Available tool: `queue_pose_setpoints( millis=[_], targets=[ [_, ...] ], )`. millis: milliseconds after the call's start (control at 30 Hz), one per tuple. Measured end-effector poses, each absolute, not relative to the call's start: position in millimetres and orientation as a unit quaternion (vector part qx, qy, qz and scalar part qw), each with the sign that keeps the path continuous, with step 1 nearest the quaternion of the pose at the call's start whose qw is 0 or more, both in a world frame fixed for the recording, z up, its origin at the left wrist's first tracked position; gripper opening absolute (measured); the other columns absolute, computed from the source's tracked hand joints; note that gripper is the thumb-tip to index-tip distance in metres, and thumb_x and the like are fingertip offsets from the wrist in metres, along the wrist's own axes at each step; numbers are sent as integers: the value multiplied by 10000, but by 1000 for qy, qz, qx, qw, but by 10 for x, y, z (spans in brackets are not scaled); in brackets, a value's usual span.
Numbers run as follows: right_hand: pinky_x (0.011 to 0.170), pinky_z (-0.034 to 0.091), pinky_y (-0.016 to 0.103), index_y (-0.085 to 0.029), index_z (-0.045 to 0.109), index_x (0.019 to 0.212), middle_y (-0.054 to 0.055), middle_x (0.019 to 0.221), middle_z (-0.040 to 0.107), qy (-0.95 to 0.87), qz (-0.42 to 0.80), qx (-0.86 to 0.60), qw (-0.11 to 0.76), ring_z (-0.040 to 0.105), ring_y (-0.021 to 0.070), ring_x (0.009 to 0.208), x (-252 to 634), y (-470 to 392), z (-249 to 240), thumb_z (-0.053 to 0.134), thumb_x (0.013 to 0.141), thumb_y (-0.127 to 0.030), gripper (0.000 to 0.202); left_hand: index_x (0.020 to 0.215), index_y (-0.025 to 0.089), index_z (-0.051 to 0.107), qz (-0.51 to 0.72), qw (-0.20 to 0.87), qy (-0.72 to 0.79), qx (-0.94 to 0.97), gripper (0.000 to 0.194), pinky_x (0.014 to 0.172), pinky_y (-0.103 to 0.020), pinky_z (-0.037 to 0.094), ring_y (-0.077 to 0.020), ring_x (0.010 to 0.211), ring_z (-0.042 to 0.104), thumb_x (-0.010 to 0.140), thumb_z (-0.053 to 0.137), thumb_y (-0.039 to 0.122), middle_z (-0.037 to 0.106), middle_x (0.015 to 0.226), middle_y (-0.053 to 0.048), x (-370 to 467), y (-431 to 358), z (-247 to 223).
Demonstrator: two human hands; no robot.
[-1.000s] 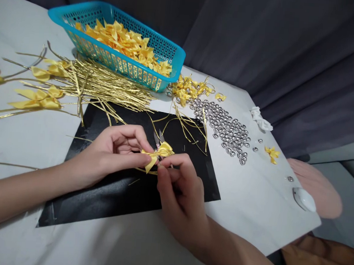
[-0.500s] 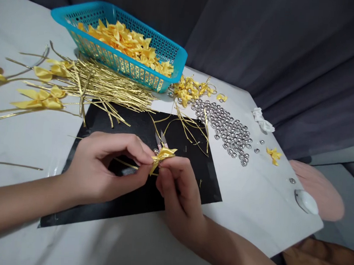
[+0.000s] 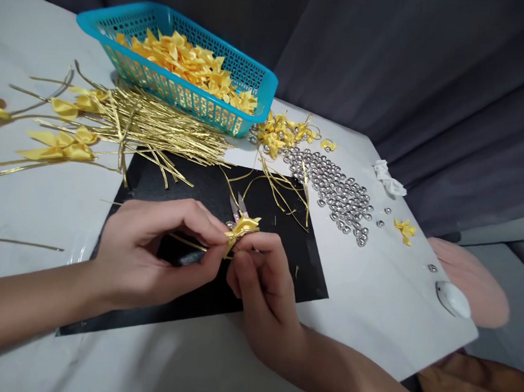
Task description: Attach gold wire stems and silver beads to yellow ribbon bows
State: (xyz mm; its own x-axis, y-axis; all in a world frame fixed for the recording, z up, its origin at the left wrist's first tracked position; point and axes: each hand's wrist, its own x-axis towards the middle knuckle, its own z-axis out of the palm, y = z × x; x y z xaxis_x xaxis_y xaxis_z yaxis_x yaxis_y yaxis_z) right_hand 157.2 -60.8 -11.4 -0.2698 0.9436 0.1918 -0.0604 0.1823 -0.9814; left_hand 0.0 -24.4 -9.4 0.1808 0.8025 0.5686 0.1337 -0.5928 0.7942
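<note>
Above the black mat (image 3: 211,299), my left hand (image 3: 165,249) pinches the left side of a yellow ribbon bow (image 3: 243,225) between thumb and fingertips. My right hand (image 3: 263,279) has its thumb and index finger pressed together at the bow's lower right side. Gold cord shows by the bow, and part of it is hidden by the fingers. Just behind the bow lie small scissors (image 3: 239,205), blades pointing away, their handles mostly covered. A small silver bead sits beside the bow at its left.
Behind the mat are a blue basket (image 3: 268,96) of yellow bows and a pile of gold cords (image 3: 160,125). Silver beads (image 3: 337,189) spread at the right, near a white device (image 3: 453,299). Finished-looking yellow bows (image 3: 61,145) with cords lie at the left.
The fingers of my right hand have shifted slightly to the left under the bow. My left hand keeps its pinch, and the bow has barely moved.
</note>
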Motion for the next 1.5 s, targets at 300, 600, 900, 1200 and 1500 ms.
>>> queue_pose_setpoints(
  millis=[300,600,900,1200,1500],
  targets=[
    [449,251,156,-244,436,965,-85,592,348,-594,526,-367,485,313,47,490,1560,-612,-114,371,955,-153,113,829,284,644,529,295,359,710,243,487,-265,498,-123,568,640,706,629,75,672,703,59,-40,-266,-119],
    [450,252,157,-240,439,954,-86,599,334,-575,546,-351,498,294,47,491,1540,-628,-110,366,954,-139,125,802,265,634,518,287,323,738,251,484,-224,495,-105,553,617,692,623,39,659,661,48,-25,-239,-62],
    [439,252,172,-243,429,959,-81,593,339,-588,536,-364,485,300,57,485,1550,-615,-100,370,957,-170,94,771,292,651,525,279,335,731,255,422,-230,488,-125,493,614,652,641,67,671,609,51,5,-229,-14],
    [450,258,171,-242,449,959,-79,595,356,-581,534,-373,487,318,54,495,1552,-627,-110,388,954,-171,94,739,288,639,513,262,333,746,242,438,-227,498,-127,498,618,659,632,60,668,607,57,-5,-227,-3],
    [387,230,179,-202,473,795,-68,573,375,-535,543,-443,472,307,48,434,1540,-618,-57,473,919,-270,141,795,286,647,534,278,346,720,278,470,-242,480,-116,543,613,669,638,38,656,655,57,-11,-253,-56]
  ],
)
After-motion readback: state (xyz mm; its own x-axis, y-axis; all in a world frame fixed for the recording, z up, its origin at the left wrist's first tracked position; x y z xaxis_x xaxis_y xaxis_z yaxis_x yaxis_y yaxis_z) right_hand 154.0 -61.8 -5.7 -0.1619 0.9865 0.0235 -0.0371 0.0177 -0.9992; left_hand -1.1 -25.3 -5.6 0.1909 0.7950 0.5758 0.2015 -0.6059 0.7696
